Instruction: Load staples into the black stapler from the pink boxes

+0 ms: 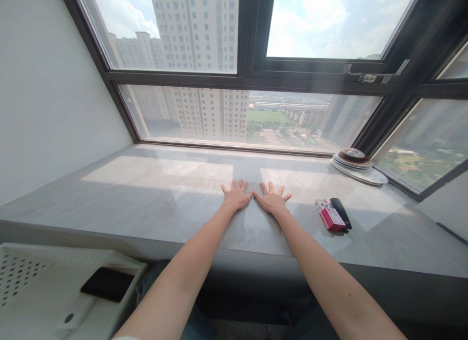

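Note:
Both arms reach forward onto a grey window sill (146,198). My left hand (237,196) lies flat on it, palm down with fingers spread. Beside it my right hand (271,198) rests the same way, and the two thumbs meet or nearly meet between them. Neither hand holds anything. To the right of my right hand sit a red and white box (331,217) and a black stapler-like object (341,213), side by side and touching or nearly so.
A stack of plates (360,169) stands in the far right corner against the dark window frame (314,84). At lower left, a white plastic basket (73,255) with perforated sides holds a black phone-like slab (107,284) and a white object (73,316). A white wall bounds the left.

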### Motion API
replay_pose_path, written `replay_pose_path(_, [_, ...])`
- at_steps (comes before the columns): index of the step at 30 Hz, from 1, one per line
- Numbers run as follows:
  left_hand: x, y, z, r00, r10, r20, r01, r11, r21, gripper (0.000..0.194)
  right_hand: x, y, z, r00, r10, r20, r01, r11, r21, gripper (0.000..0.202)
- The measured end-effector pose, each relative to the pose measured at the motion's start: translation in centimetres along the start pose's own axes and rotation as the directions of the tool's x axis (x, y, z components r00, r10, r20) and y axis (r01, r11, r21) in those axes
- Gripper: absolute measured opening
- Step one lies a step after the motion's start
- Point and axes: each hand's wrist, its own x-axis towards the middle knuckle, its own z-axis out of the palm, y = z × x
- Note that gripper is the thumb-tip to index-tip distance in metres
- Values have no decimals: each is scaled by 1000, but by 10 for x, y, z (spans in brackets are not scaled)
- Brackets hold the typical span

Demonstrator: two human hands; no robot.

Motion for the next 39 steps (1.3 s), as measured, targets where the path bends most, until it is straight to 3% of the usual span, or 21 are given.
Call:
replay_pose_path(13, [18, 0, 6, 1000, -18, -3, 18, 1000, 3, 69, 9, 1, 4, 1000, 0, -29, 0, 1000, 11, 82])
replay_pose_path(39, [28, -4, 12, 1000, -17, 9, 17, 1000, -7, 72, 24, 1, 10, 1000, 8, -30, -9, 1000, -5, 84])
